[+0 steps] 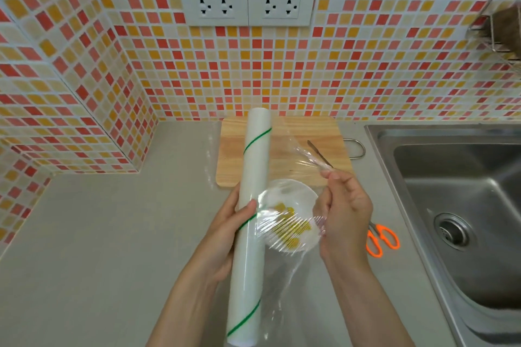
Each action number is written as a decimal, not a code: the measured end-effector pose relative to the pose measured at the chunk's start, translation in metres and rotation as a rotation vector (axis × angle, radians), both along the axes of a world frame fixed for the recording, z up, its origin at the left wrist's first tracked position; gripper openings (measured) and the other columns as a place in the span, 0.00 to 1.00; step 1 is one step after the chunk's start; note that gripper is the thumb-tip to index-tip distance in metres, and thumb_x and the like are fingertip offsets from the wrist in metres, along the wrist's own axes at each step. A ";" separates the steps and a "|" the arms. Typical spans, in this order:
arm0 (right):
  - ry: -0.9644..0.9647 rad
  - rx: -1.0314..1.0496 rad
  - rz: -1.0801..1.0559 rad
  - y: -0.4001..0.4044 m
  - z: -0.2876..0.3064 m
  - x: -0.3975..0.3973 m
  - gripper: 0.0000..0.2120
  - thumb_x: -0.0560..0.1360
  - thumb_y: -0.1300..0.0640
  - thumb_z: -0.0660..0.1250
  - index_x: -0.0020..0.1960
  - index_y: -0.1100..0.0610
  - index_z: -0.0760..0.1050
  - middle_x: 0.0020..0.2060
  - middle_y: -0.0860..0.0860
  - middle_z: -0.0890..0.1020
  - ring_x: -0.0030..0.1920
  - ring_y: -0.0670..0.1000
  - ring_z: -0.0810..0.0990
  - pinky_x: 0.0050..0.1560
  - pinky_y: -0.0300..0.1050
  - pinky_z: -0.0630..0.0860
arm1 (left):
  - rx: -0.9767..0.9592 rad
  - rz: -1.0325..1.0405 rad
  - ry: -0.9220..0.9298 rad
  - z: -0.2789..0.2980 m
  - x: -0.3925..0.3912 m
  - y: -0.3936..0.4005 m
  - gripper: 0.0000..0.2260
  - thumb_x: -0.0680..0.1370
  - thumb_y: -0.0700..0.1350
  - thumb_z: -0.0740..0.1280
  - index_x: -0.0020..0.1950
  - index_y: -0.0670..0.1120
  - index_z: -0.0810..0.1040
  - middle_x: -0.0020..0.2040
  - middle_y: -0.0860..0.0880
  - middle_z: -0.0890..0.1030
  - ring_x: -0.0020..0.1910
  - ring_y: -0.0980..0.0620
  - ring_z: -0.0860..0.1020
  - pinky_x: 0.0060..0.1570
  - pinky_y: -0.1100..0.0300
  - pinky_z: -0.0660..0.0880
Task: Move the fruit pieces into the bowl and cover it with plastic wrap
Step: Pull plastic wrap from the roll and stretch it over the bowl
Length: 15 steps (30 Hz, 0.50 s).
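A white bowl (pixel 293 197) with several yellow fruit pieces (pixel 284 210) stands on the grey counter just in front of the wooden cutting board (pixel 304 132). My left hand (pixel 222 236) grips a long white roll of plastic wrap (pixel 251 234) with a green spiral stripe, held upright-slanted left of the bowl. My right hand (pixel 344 214) pinches the free edge of the clear wrap sheet (pixel 298 160), which stretches from the roll over the bowl and the board. The film wrinkles over the bowl's near half.
A small knife (pixel 320 153) lies on the board's right part under the film. Orange-handled scissors (pixel 382 238) lie on the counter right of my right hand. A steel sink (pixel 462 205) fills the right side. The tiled wall with sockets (pixel 248 4) is behind.
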State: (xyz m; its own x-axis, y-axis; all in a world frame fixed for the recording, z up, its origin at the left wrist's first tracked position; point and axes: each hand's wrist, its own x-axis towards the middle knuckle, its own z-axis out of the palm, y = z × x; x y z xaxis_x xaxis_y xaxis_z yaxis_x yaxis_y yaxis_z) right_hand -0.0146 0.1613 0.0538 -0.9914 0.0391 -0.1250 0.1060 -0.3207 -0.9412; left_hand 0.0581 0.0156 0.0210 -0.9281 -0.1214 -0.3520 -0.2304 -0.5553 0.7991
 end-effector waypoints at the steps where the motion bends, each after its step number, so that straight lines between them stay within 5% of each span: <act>1: 0.031 0.068 -0.018 0.004 0.001 -0.002 0.13 0.78 0.58 0.59 0.38 0.50 0.77 0.17 0.46 0.63 0.19 0.45 0.59 0.20 0.35 0.58 | -0.037 0.001 -0.001 -0.001 0.001 -0.002 0.24 0.68 0.45 0.71 0.64 0.54 0.75 0.45 0.48 0.83 0.37 0.50 0.81 0.37 0.53 0.81; 5: 0.078 0.302 -0.023 0.018 -0.002 -0.014 0.10 0.77 0.55 0.61 0.39 0.49 0.77 0.17 0.44 0.64 0.20 0.45 0.60 0.22 0.37 0.59 | -0.190 0.001 0.016 0.000 0.005 -0.010 0.21 0.65 0.44 0.74 0.56 0.57 0.79 0.47 0.48 0.85 0.43 0.49 0.83 0.38 0.55 0.81; 8: 0.115 0.472 -0.031 0.022 -0.010 -0.021 0.10 0.76 0.57 0.62 0.37 0.50 0.76 0.17 0.44 0.63 0.21 0.45 0.58 0.24 0.38 0.58 | -0.242 0.061 0.013 0.001 0.003 -0.013 0.25 0.65 0.49 0.76 0.60 0.59 0.76 0.48 0.50 0.85 0.40 0.52 0.83 0.34 0.60 0.78; 11: 0.188 0.615 -0.068 0.027 -0.018 -0.027 0.09 0.75 0.58 0.64 0.36 0.53 0.75 0.19 0.46 0.62 0.19 0.45 0.58 0.22 0.34 0.56 | -0.340 0.077 0.038 0.001 -0.002 -0.012 0.23 0.69 0.57 0.67 0.64 0.62 0.71 0.48 0.51 0.85 0.39 0.54 0.81 0.35 0.64 0.77; 15: 0.244 0.776 -0.082 0.033 -0.026 -0.041 0.08 0.75 0.58 0.65 0.38 0.59 0.77 0.18 0.46 0.66 0.19 0.46 0.64 0.22 0.34 0.60 | -0.397 0.108 0.016 -0.007 -0.008 -0.013 0.21 0.78 0.52 0.61 0.65 0.73 0.60 0.47 0.68 0.82 0.42 0.56 0.83 0.34 0.64 0.78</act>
State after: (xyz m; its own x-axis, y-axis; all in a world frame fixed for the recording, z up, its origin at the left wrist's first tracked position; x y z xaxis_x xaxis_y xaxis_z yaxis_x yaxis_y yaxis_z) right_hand -0.0555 0.1948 0.0276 -0.9774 0.0993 0.1869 -0.1264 0.4341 -0.8919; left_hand 0.0499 0.0027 0.0137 -0.9074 -0.3424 -0.2439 -0.1735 -0.2233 0.9592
